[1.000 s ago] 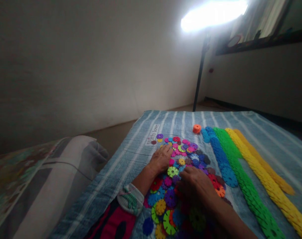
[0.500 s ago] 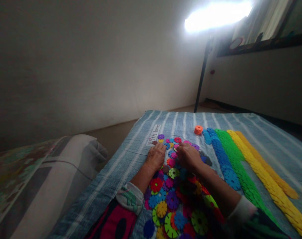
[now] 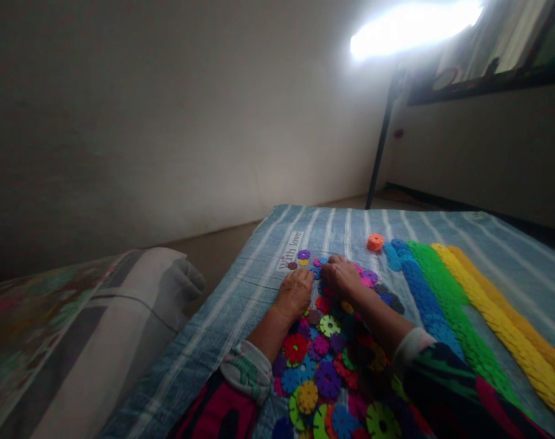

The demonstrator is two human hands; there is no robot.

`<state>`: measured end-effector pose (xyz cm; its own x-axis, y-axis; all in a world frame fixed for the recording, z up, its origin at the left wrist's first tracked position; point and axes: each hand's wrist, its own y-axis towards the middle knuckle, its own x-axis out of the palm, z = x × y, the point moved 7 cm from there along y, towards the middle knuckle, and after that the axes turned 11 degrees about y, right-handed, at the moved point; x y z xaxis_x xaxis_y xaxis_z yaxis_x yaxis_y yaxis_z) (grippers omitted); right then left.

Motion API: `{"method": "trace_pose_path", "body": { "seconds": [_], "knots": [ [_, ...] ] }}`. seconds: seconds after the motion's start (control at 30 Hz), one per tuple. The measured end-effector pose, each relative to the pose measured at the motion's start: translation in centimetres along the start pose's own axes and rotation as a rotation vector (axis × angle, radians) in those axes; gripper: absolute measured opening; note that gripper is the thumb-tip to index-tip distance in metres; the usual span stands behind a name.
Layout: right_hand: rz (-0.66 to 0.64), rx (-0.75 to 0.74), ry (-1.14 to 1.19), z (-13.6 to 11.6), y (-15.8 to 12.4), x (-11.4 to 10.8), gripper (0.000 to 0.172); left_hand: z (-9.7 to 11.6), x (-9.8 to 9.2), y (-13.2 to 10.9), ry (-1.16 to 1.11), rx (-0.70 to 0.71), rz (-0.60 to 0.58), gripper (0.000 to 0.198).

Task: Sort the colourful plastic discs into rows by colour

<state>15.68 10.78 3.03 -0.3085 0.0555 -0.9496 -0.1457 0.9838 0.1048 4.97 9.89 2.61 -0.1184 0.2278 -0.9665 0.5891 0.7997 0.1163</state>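
Loose notched plastic discs (image 3: 327, 379) in many colours lie in a heap on the striped cloth. At the heap's upper left edge is my left hand (image 3: 296, 294), palm down, its fingers curled together; whatever is beneath them is hidden. My right hand (image 3: 342, 277) reaches over the heap's far part, fingers bent and closed downward among the discs. I cannot make out what it grips. Near its fingertips lie small blue and pink discs. A purple disc (image 3: 304, 254) and a yellow disc (image 3: 304, 263) sit just beyond my left hand.
To the right run long overlapping rows of blue discs (image 3: 418, 283), green discs (image 3: 444, 286) and yellow discs (image 3: 497, 329). A short orange stack (image 3: 375, 242) stands beyond them. A lit lamp (image 3: 415, 27) is at the back; a rolled mat (image 3: 135, 305) lies left.
My right hand has moved slightly farther up the heap, covering discs near its far edge. My left hand stays at the left edge. The whole view has shifted a little.
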Motion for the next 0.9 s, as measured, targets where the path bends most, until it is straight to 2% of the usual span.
{"method": "trace_pose_path", "body": {
  "seconds": [0.27, 0.47, 0.67, 0.9],
  "knots": [
    [0.008, -0.109, -0.012, -0.2, -1.7, -1.0, 0.024, 0.2, 0.2, 0.0, 0.045, 0.01, -0.003, 0.03],
    [0.075, -0.001, 0.008, 1.0, -1.5, -2.4, 0.032, 0.4, 0.7, 0.1, 0.063, 0.005, -0.012, 0.029],
    [0.054, 0.044, 0.07, -0.2, 1.3, -2.4, 0.032, 0.6, 1.2, 0.2, 0.051, 0.003, 0.005, 0.027],
    [-0.03, 0.104, 0.126, -1.9, 5.4, 0.1, 0.03, 0.7, 1.5, 0.2, -0.051, -0.017, 0.017, 0.032]
  ]
}}
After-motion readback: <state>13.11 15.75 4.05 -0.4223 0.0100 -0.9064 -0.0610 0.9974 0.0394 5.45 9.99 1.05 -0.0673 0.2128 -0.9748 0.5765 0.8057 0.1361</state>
